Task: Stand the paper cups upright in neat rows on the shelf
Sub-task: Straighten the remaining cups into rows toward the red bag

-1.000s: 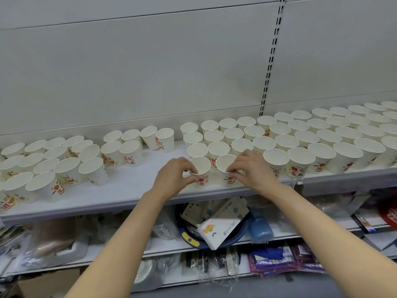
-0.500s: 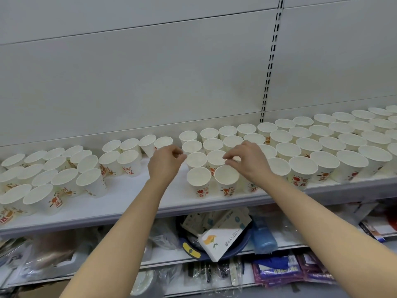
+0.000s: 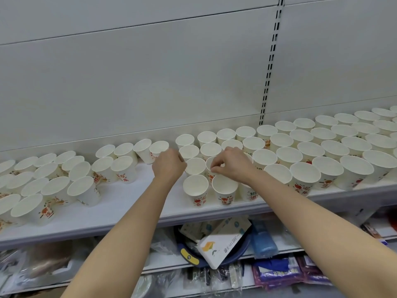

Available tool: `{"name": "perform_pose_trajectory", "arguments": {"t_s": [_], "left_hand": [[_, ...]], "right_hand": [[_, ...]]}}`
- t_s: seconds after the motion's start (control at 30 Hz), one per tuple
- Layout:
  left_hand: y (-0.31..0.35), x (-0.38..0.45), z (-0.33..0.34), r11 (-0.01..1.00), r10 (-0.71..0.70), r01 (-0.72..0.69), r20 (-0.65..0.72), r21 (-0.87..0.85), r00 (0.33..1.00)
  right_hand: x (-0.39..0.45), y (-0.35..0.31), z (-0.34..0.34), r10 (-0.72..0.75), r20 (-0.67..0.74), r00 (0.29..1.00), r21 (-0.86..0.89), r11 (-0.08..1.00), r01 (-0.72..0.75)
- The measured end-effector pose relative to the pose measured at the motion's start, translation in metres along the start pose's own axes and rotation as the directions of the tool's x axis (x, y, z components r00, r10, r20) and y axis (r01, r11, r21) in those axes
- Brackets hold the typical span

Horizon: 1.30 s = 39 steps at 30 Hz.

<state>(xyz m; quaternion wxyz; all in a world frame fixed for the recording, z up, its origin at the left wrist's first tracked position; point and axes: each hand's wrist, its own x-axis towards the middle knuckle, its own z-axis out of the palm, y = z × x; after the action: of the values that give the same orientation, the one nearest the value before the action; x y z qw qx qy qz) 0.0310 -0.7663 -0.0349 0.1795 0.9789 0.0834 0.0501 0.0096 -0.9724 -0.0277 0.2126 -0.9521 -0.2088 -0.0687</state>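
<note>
Now reaching deep: left hand (image 3: 168, 164), fingers curled, beside tilted paper cup (image 3: 159, 148), grip unclear. Right hand (image 3: 233, 164) pinching third-row cup rim (image 3: 211, 164)

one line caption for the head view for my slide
Both hands, left and right, reach among upright paper cups on a white shelf.

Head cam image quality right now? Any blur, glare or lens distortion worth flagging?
Head view: lighting is even and soft, with no glare on the white paper cups; the grey metal shelf edge bows with wide-angle distortion, and cups at the left edge look stretched; the centre is fairly sharp, the print on the cups too soft to read; both hands show little motion blur; the lower shelf is dimmer.
</note>
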Motion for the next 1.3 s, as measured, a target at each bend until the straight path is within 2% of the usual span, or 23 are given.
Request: {"name": "perform_pose_trajectory", "arguments": {"t_s": [0.1, 0.23, 0.33, 0.47, 0.57, 0.73, 0.9, 1.0, 1.2, 1.3], "left_hand": [[0.001, -0.009, -0.005, 0.998, 0.042, -0.043, -0.018, -0.042, 0.999], [0.001, -0.044, -0.013, 0.947, 0.274, -0.278, -0.044, -0.165, 0.961], [-0.006, -0.076, -0.012, 0.918, 0.365, -0.369, -0.054, -0.147, 0.929], [-0.014, -0.104, 0.003, 0.908, 0.41, -0.417, -0.099, -0.054, 0.907], [-0.014, -0.109, 0.014, 0.899, 0.438, -0.439, -0.099, 0.013, 0.894], [-0.017, -0.106, 0.009, 0.902, 0.429, -0.422, -0.09, 0.088, 0.899], [-0.008, -0.098, -0.005, 0.894, 0.43, -0.442, -0.134, -0.07, 0.893], [0.016, -0.073, -0.016, 0.864, 0.487, -0.501, -0.18, -0.04, 0.855], [0.051, -0.038, -0.008, 0.796, 0.567, -0.57, 0.076, 0.202, 0.82], [0.054, -0.034, 0.003, 0.773, 0.584, -0.586, 0.088, 0.244, 0.807]], "right_hand": [[-0.001, 0.0, -0.003, -0.018, -0.014, 1.0, -0.021, 1.0, 0.017], [-0.018, 0.005, -0.005, -0.111, -0.089, 0.99, -0.125, 0.987, 0.1], [-0.042, 0.013, 0.001, -0.201, -0.196, 0.96, -0.177, 0.97, 0.167], [-0.071, 0.014, 0.013, -0.277, -0.335, 0.901, -0.197, 0.955, 0.221], [-0.081, 0.011, 0.022, -0.31, -0.335, 0.89, -0.212, 0.945, 0.249], [-0.078, -0.001, 0.024, -0.255, -0.301, 0.919, -0.157, 0.964, 0.216], [-0.077, -0.008, 0.025, -0.225, -0.291, 0.93, -0.148, 0.971, 0.189], [-0.08, -0.009, 0.027, -0.207, -0.287, 0.935, -0.148, 0.974, 0.17], [-0.088, -0.011, 0.029, -0.152, -0.29, 0.945, -0.15, 0.982, 0.112], [-0.09, -0.012, 0.029, -0.154, -0.297, 0.942, -0.156, 0.981, 0.111]]}}
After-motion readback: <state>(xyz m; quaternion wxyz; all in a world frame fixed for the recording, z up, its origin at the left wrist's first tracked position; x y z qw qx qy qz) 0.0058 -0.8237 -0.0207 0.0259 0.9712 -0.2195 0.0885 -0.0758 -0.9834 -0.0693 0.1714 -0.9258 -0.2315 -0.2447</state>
